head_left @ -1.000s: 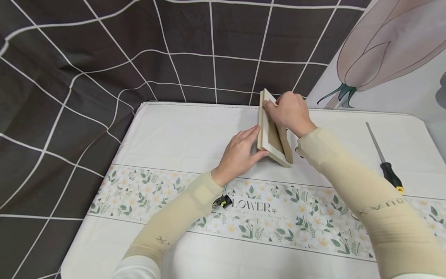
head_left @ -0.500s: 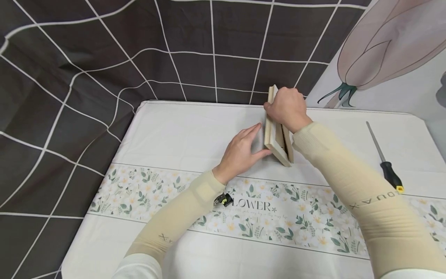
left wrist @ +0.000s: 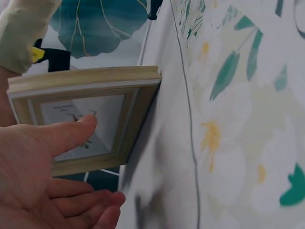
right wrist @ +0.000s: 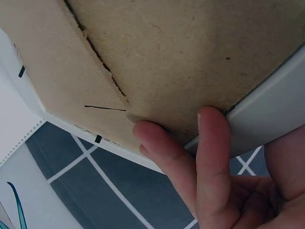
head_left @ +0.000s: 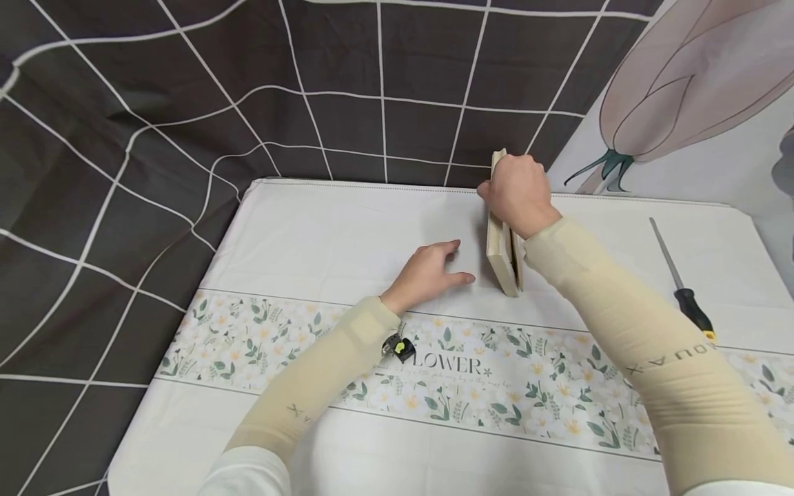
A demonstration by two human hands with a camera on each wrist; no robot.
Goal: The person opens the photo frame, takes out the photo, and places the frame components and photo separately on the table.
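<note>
A picture frame (head_left: 501,256) with a pale wooden border stands upright near the back of the table. My right hand (head_left: 520,194) grips its upper part, thumb on the left side, fingers behind. In the right wrist view, two fingertips press against the brown backing board (right wrist: 167,57), close to the white edge. The frame's glazed front, with a small printed picture (left wrist: 81,138), faces the left wrist camera. My left hand (head_left: 428,275) is apart from the frame, just left of it, holding nothing, with thumb and fingers spread.
A hand tool (head_left: 693,310) with a long thin metal shaft and a black, yellow-tipped handle lies at the right. The white tablecloth has a floral band (head_left: 546,386) across it. Dark gridded fabric (head_left: 347,124) hangs behind the table.
The right hand has moved the frame rightward and turned it more edge-on to the head camera. The left hand was touching the frame's lower left side and has let go.
</note>
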